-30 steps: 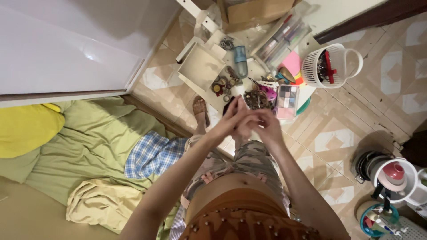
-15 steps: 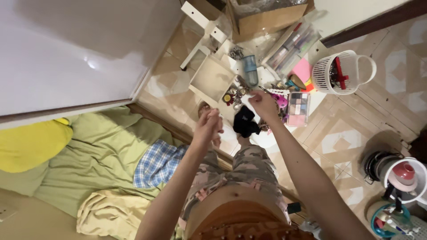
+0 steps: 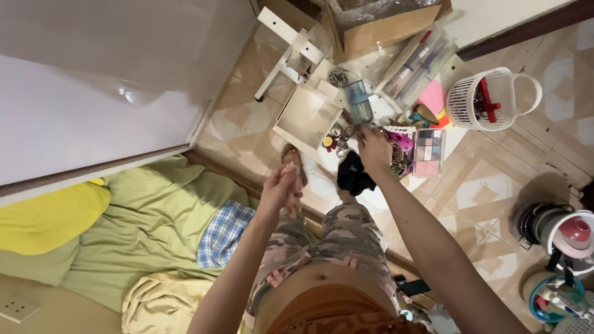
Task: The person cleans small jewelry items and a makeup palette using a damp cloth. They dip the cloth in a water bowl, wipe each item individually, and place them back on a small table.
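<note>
I stand looking down my body at a tiled floor. My right hand [image 3: 374,147] reaches out over a heap of small trinkets and cosmetics [image 3: 396,145], fingers pinched close together at its edge; whether they grip anything is hidden. Just below it a black cloth [image 3: 354,174] lies on the floor. My left hand [image 3: 281,187] hangs nearer my body with its fingers curled in, above my foot [image 3: 293,162]. Nothing shows in it.
A white open tray [image 3: 306,117], a bluish jar [image 3: 357,102], an eyeshadow palette [image 3: 429,152], a white basket [image 3: 489,99] and a cardboard box [image 3: 380,28] crowd the floor ahead. Green bedding [image 3: 142,216] and a yellow pillow [image 3: 43,216] lie left. Pots [image 3: 557,229] stand right.
My hands were joined in front of me a second ago. They have parted: the right has stretched forward to the clutter, the left has dropped back and to the left.
</note>
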